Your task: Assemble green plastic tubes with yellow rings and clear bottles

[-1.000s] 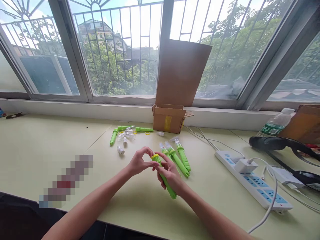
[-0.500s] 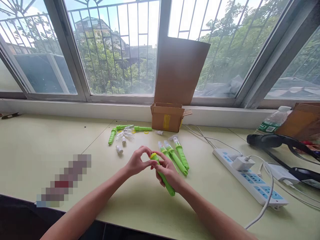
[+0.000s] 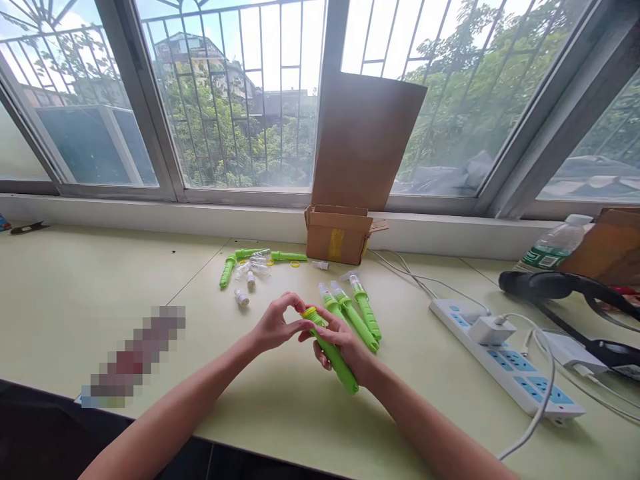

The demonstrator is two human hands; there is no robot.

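My right hand [image 3: 350,343] is wrapped round a green plastic handle [image 3: 340,363], tilted with its lower end toward me and to the right. At its upper end is a yellow ring [image 3: 309,312]. My left hand [image 3: 276,325] pinches that ring, forefinger and thumb curved about the handle's top. Just beyond my right hand lie green handles with clear tops [image 3: 354,319], side by side. Farther back on the left are loose green handles [image 3: 227,272], clear plastic pieces [image 3: 260,267], small white-and-clear parts [image 3: 241,298] and a loose yellow ring [image 3: 295,264].
A cardboard box [image 3: 336,243] with a raised flap stands against the window sill. To the right are a power strip [image 3: 505,360] with cables, a black headset-like object [image 3: 540,285] and a plastic bottle [image 3: 555,247]. A blurred-out item [image 3: 135,360] lies at left on the table.
The handle's lower end has swung slightly to the right in my right hand. My left hand stays at the ring. The whole view has shifted a little.
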